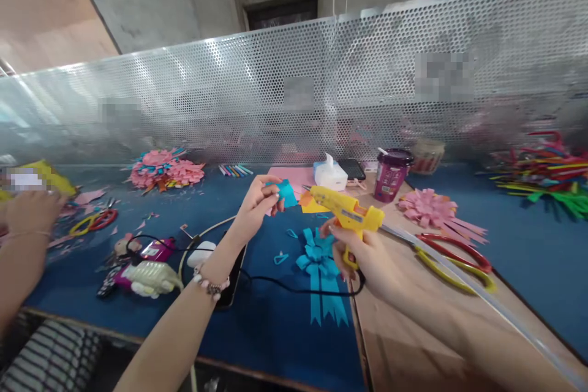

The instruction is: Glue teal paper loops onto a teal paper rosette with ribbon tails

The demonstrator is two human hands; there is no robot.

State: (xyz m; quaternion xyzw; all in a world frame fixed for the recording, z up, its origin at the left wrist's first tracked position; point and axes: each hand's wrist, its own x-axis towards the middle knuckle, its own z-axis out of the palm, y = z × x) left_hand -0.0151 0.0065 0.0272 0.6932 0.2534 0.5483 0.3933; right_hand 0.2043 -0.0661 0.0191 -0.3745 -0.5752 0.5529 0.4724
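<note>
My left hand [261, 201] pinches a small piece of blue paper [287, 193] above the blue table. Gripped in my right hand [362, 251] is a yellow hot glue gun [342, 207], its nozzle pointing left toward the paper, a short way apart from it. A black cord runs from the gun's handle to the left across the table. Below and between my hands lies a blue paper flower [320, 255] with notched tails, partly hidden by my right fingers. Small blue paper loops [281, 258] lie beside it.
Red-and-yellow scissors [459, 260] and a long clear stick lie right. Behind stand a purple cup [392, 175] and a tissue pack [329, 174]. A pink paper flower [429, 207] lies right, pink flowers [163, 169] left. Another person's hand [32, 217] is at far left.
</note>
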